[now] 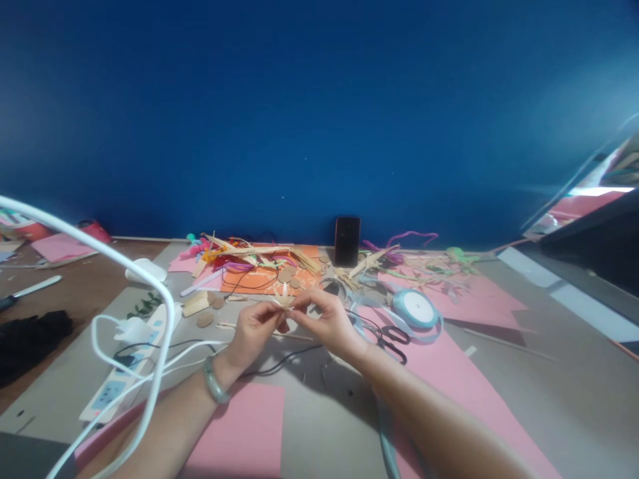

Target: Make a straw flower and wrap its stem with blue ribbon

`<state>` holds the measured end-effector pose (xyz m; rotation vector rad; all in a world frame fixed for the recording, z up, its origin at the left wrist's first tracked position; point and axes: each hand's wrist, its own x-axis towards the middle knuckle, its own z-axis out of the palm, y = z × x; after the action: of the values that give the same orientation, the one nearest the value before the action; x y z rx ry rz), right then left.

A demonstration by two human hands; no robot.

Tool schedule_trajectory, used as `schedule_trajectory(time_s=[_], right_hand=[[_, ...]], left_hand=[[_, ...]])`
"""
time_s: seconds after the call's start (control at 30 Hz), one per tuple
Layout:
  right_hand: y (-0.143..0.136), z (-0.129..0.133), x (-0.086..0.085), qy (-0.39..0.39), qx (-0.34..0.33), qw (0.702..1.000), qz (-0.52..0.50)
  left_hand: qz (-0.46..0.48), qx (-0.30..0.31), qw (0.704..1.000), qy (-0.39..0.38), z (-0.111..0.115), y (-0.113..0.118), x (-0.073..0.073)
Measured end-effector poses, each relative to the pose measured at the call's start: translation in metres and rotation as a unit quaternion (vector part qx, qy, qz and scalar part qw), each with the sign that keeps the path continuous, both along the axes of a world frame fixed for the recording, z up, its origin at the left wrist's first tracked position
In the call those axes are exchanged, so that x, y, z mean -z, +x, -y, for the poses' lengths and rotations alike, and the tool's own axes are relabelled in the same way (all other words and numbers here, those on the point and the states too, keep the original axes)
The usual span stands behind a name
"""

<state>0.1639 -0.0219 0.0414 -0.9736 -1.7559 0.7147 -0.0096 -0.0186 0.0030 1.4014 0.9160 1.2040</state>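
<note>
Well, a big blue wall (299, 120) stands behind a grey table (319, 412). Pink paper (254, 426) lies on it. The left hand (253, 332) and right hand (329, 322) meet left of a ribbon roll (418, 308) and scissors (396, 334). Both pinch a little pale star (284, 298), up between their fingertips. Shaping it looks like the step now; the next move seems to need a soft, steady pinch.

No text, number or brand can be read. The orange sheet (242, 285) carries pale marks that may be lettering, though blur hides their form. The spool (418, 309), the power strip (114, 386) and the phone (347, 241) show nothing legible at this size.
</note>
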Motion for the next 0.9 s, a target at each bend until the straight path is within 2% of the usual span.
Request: schedule_trajectory(time_s=[0.37,0.5,0.6,0.73,0.9], right_hand=[[0.008,-0.007,0.001,0.079,-0.036,0.996,0.023],[0.010,-0.008,0.003,0.080,-0.034,0.996,0.035],[0.015,-0.015,0.011,0.085,-0.017,0.994,0.062],[0.022,-0.029,0.029,0.136,-0.026,0.978,0.159],[0.026,-0.037,0.040,0.179,-0.072,0.922,0.335]], left_hand=[[0.044,0.037,0.997,-0.047,-0.006,0.001,-0.007],[0.044,0.013,0.997,-0.065,-0.006,0.002,-0.011],[0.033,-0.013,0.996,-0.080,-0.008,0.001,-0.011],[0.040,-0.040,0.993,-0.105,-0.013,0.000,-0.004],[0.085,-0.061,0.985,-0.140,-0.021,0.000,0.006]])
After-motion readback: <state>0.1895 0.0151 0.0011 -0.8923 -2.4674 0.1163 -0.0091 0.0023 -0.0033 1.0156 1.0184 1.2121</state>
